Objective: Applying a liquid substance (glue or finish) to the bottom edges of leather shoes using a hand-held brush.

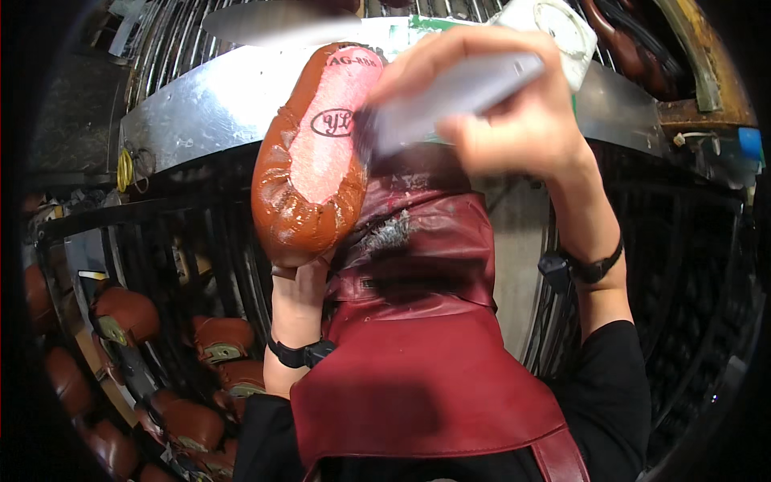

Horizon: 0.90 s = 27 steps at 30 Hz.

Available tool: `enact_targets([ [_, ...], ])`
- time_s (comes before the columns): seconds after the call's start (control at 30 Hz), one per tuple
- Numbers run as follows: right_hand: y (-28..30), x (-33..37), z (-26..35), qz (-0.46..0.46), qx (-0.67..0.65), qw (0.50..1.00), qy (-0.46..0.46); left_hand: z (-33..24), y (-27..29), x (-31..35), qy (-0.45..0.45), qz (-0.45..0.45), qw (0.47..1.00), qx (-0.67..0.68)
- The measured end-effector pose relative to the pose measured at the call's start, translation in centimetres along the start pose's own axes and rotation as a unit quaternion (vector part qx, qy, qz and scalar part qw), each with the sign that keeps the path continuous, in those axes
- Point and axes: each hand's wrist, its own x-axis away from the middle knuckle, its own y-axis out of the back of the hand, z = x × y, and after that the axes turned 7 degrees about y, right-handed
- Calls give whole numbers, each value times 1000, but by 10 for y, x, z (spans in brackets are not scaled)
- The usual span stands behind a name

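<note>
A brown leather shoe upper is held sole side up, glossy and wet-looking, its pleated edge folded over a pink insole with dark printing. My left hand supports it from below at the rounded near end; the fingers are hidden beneath it. Smeared by motion, my right hand grips a flat, pale grey brush. Its dark bristles meet the right edge of the insole, though blur hides the exact contact.
Ahead lies a shiny metal ledge with metal bars behind it. A white container with a round top stands at the far right. Brown shoes fill a black rack on the left. My red apron hangs close below.
</note>
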Motion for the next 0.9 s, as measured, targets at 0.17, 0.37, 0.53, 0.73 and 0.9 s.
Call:
enact_targets([
  [0.17,-45,9,-34,-359,-176,878,-265,-23,4,-15,101,-121,875,458],
  [0.37,-102,38,-28,-538,-334,730,-257,-45,85,-121,12,-246,960,133],
  [0.53,-64,44,-25,-580,-266,750,-174,-92,167,-298,63,-324,850,-410],
  [0.73,-57,44,-23,-598,-211,737,-235,-61,170,-393,245,-286,751,-543],
  [0.9,-62,49,-31,-598,-159,736,-274,-46,134,-274,136,-393,807,-420],
])
